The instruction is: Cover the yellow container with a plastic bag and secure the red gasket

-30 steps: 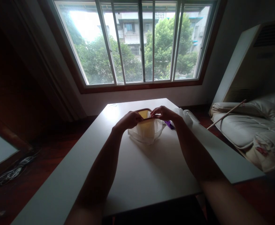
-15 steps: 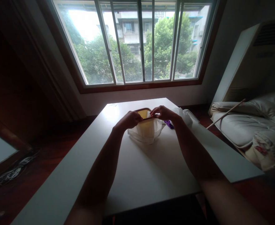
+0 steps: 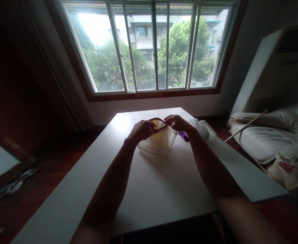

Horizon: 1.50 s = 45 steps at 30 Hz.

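A yellow bin (image 3: 159,139) with a dark brown rim stands on the white table (image 3: 164,183). A thin translucent white bag (image 3: 169,135) hangs around its outside and also shows at the opening. My left hand (image 3: 143,130) pinches the rim at the near left side, thumb and fingers pressed round it. At the right side of the rim is my right hand (image 3: 175,122), its fingertips closed on the rim and the bag's edge.
Right of the bin lie a purple item (image 3: 183,136) and a crumpled white plastic bag (image 3: 200,128). A pale stick (image 3: 245,126) leans by the cream sofa (image 3: 262,139). Cables (image 3: 16,184) lie on the floor at left. A window is behind the table.
The bin's rim has turned and tilted a little. My left hand has shifted slightly right along with it, and my right hand has moved a little along the rim. The view has shifted slightly.
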Each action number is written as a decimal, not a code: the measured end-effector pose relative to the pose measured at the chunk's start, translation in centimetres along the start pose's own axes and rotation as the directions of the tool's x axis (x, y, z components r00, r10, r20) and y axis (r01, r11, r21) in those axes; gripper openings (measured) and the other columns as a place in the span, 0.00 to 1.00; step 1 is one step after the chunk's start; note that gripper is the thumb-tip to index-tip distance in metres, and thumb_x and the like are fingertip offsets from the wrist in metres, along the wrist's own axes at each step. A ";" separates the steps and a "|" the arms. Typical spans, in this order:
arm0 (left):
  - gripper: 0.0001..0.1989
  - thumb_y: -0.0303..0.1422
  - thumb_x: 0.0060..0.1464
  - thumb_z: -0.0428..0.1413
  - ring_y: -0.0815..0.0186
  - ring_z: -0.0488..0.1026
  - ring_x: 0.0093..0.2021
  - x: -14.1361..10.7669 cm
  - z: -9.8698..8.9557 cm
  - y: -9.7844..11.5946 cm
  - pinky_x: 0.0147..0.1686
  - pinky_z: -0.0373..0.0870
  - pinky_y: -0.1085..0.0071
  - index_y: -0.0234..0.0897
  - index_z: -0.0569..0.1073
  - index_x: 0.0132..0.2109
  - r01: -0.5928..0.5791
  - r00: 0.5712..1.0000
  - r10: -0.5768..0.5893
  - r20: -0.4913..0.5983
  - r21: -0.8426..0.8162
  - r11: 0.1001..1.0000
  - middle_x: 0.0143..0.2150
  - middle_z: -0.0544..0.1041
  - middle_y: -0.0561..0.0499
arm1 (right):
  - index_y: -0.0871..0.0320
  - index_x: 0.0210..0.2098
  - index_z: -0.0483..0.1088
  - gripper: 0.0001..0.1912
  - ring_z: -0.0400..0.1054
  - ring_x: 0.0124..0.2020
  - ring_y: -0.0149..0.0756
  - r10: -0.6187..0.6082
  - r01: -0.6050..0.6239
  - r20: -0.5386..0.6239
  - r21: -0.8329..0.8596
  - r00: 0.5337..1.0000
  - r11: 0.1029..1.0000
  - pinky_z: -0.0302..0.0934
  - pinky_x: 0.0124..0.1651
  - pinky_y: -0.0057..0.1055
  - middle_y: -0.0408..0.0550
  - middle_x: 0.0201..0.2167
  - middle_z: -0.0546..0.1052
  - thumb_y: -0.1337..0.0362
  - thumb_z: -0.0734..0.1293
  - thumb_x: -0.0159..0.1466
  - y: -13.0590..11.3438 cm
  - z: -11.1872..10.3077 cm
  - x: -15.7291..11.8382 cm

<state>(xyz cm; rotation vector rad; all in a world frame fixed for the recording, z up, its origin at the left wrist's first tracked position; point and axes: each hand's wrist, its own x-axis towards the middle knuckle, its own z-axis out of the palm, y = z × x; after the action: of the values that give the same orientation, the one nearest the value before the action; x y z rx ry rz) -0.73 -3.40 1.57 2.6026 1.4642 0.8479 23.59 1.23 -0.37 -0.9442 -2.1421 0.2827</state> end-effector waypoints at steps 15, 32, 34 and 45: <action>0.41 0.61 0.64 0.36 0.47 0.51 0.74 0.8 3.1 -3.0 0.68 0.54 0.51 0.37 0.60 0.70 0.188 0.975 -0.190 0.118 0.022 0.982 0.73 0.57 0.36 | 0.58 0.62 0.70 0.23 0.65 0.65 0.46 0.154 -0.149 0.139 -0.046 0.978 0.988 0.56 0.69 0.43 0.54 0.64 0.71 0.65 0.60 0.70 -0.1 1.2 0.1; 0.31 0.58 0.63 0.44 0.50 0.74 0.50 0.6 1.1 -2.4 0.51 0.69 0.57 0.40 0.79 0.50 0.175 0.984 -0.167 -0.062 0.170 0.970 0.49 0.79 0.40 | 0.64 0.60 0.72 0.24 0.66 0.65 0.43 0.199 -0.199 0.007 -0.019 0.980 0.980 0.56 0.69 0.40 0.57 0.62 0.73 0.71 0.58 0.68 0.7 2.0 0.3; 0.27 0.54 0.63 0.47 0.54 0.76 0.45 0.7 0.9 -2.6 0.48 0.70 0.59 0.38 0.80 0.46 0.190 0.979 -0.177 -0.100 0.129 0.973 0.44 0.80 0.41 | 0.66 0.61 0.71 0.24 0.66 0.65 0.44 0.197 -0.198 -0.043 -0.026 0.980 0.980 0.57 0.69 0.39 0.59 0.62 0.72 0.70 0.58 0.68 0.7 2.1 0.3; 0.30 0.50 0.66 0.42 0.53 0.61 0.69 1.5 3.3 -5.1 0.67 0.57 0.57 0.35 0.71 0.63 0.104 0.990 -0.088 0.112 -0.140 0.985 0.68 0.68 0.39 | 0.58 0.67 0.65 0.29 0.54 0.71 0.47 0.171 -0.195 0.194 0.113 0.966 0.974 0.46 0.73 0.48 0.56 0.69 0.63 0.55 0.63 0.69 0.6 2.9 0.4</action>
<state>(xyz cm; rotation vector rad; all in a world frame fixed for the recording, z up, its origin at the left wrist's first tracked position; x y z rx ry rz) -2.48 1.39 -2.05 2.4111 1.4294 0.7632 21.64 2.20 -2.47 -1.0767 -2.1720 0.6175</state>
